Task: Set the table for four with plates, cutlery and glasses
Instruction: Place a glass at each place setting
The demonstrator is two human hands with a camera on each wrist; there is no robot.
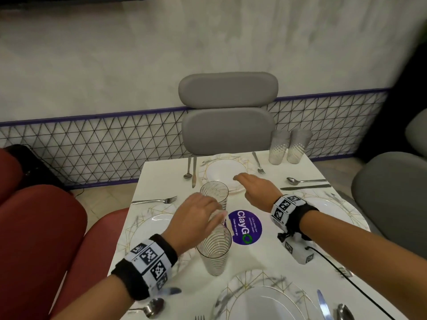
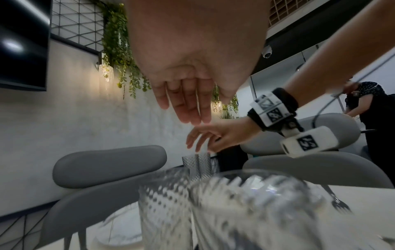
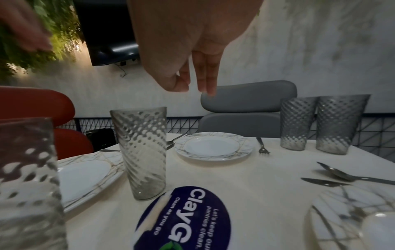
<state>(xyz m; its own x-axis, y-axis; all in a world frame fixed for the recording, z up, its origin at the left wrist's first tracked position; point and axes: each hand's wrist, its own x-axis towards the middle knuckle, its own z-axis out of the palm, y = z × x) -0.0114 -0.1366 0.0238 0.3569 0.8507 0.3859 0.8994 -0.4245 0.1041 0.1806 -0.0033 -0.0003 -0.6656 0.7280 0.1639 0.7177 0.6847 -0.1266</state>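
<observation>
Glasses stand in two groups on the white table [image 1: 288, 229]. The near glass [image 1: 214, 250] and the middle glass [image 1: 215, 192] sit upright beside the round purple ClayGo sticker [image 1: 245, 227]; two more textured glasses [image 1: 288, 146] stand together, touching or nearly so, at the far right corner.

Left hand [image 1: 196, 218]: held above the near glass with fingers extended and relaxed. The left wrist view shows the fingers [image 2: 188, 104] straight, with nothing gripped. Contact with the glass rim cannot be confirmed.

Right hand [image 1: 251, 185]: held over the near edge of the far plate [image 1: 225, 170], palm down, fingers loose, nothing grasped. In the right wrist view its fingertips [image 3: 205, 84] hang clear of the table.

Plates: four marble-patterned plates with gold lines, one per side. The left plate [image 1: 150, 225], right plate [image 1: 335, 209] and near plate [image 1: 265, 299] each carry a smaller white plate, as does the far plate.

Cutlery:
- Far setting: spoon and knife [image 1: 191, 169] on one side, fork [image 1: 258, 163] on the other.
- Right setting: spoon [image 1: 305, 180] and knife [image 1: 305, 187], lying parallel.
- Left setting: fork [image 1: 154, 200].
- Near edge: a spoon [image 1: 152, 308] at left; a knife [image 1: 323, 306] and a spoon [image 1: 344, 311] at right.

A grey chair [image 1: 227, 116] stands behind the far setting.
</observation>
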